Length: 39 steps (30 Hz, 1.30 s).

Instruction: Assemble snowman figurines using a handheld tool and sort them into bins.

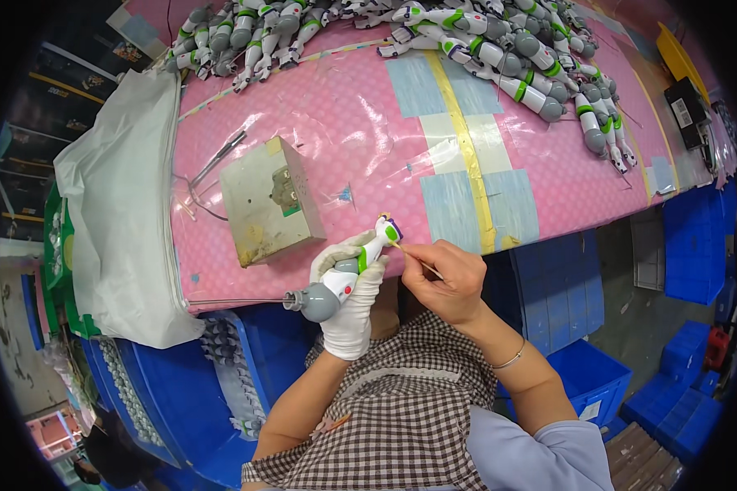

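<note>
Over the near edge of the pink-covered bench [356, 155], we hold a white, grey and green toy arm [337, 283] in our gloved left grip [360, 307], its fingers wrapped around the piece. Our bare right grip [450, 282] pinches a thin stick [433, 271], its tip at the toy arm's far end; we cannot tell whether they touch. Farther in, toward the bench's near left corner, we have a metal block [258, 209]; a white sheet [127, 213] drapes over the left edge. Along the far edge, we see heaped similar arms [487, 53].
</note>
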Available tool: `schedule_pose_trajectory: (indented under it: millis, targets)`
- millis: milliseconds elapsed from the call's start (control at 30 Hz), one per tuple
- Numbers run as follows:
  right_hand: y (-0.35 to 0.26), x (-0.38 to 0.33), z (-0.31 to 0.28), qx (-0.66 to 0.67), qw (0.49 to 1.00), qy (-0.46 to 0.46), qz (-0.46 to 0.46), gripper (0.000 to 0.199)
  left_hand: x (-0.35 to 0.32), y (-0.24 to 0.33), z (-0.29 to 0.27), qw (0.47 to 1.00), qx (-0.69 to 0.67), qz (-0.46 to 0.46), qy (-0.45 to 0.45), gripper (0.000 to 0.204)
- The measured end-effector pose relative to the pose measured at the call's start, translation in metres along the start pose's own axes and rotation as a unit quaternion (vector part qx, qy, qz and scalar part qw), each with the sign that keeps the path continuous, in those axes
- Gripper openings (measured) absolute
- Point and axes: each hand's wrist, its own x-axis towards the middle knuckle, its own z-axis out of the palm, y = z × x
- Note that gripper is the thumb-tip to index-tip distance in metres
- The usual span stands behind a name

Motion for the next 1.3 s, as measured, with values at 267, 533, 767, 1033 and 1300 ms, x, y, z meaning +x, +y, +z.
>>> schedule_pose_trajectory:
  millis: [267,533,767,1033,1300]
  targets:
    - [0.0035,0.0020,0.0040,0.002,1.000,0.015,-0.013,0.016,-0.0003,0.0019,0.0018,1.000,-0.005,-0.017,0.017,0.036]
    - [0.0044,0.0022,0.0037,0.000,1.000,0.004,-0.023,0.016,0.0000,0.0017,0.0016,1.000,-0.016,0.001,0.002,0.029]
    - [0.0067,0.0012,0.0007,-0.002,0.999,-0.010,-0.035,0.017,0.0001,-0.0012,0.0000,1.000,0.018,0.006,-0.005,0.028]
    - [0.0086,0.0002,0.0013,0.002,0.999,-0.014,-0.049,0.017,0.0009,0.0007,0.0009,1.000,0.001,-0.003,0.007,0.028]
    - [0.0077,0.0010,0.0016,-0.008,0.999,-0.010,-0.043,0.017,0.0004,-0.0016,0.0015,1.000,0.011,0.007,0.012,0.029]
